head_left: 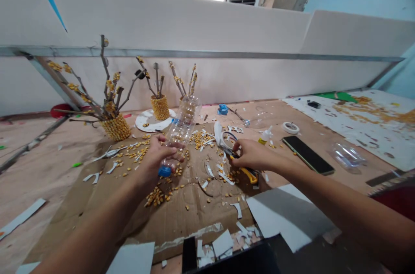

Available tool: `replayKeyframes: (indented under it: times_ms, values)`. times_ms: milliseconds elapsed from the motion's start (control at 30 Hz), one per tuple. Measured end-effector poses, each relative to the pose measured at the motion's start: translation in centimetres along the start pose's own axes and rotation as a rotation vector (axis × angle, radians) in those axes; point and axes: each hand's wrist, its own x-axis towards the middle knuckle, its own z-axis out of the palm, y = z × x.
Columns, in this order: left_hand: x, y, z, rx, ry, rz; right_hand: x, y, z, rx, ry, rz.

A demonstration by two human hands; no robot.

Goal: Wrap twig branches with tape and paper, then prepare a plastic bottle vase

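My left hand (162, 155) is wrapped round a clear plastic bottle (183, 125), which tilts with its blue cap (164, 171) toward me. Low over the cardboard, my right hand (251, 154) has its fingers closed on a yellow utility knife (249, 174), partly hidden beneath the hand. Just left of those fingers lies a roll of tape (228, 139). Loose corn kernels (155, 196) and white paper scraps (209, 170) are scattered on the cardboard sheet (106, 209) between and around both hands.
Corn-covered pots with twigs (116, 127) (160, 107) stand at the back left. To the right are a phone (308, 154), a white tape roll (291, 127), a glue bottle (266, 135) and a clear plastic piece (346, 155). White paper (288, 213) lies near me.
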Motion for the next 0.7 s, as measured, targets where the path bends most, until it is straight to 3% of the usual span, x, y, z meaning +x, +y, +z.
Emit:
replayKeyframes:
  times_ms: [267, 367, 433, 567, 700]
  values:
    - [-0.1, -0.4, 0.6, -0.055, 0.010, 0.050, -1.4, 0.8, -3.2, 0.175, -0.289, -0.235]
    - [-0.3, -0.4, 0.9, -0.073, 0.039, 0.003, -1.1, 0.0, -3.2, 0.411, -0.349, -0.372]
    - [-0.3, -0.5, 1.1, -0.072, 0.043, -0.042, -0.8, -0.8, -2.7, 0.553, -0.254, -0.434]
    - [-0.6, -1.1, 1.5, -0.072, 0.016, -0.105, -0.5, -2.6, -1.0, 0.583, 0.104, -0.533]
    - [-1.2, -2.0, 2.3, -0.079, -0.022, -0.123, -0.7, -3.5, 0.7, 0.608, 0.278, -0.749]
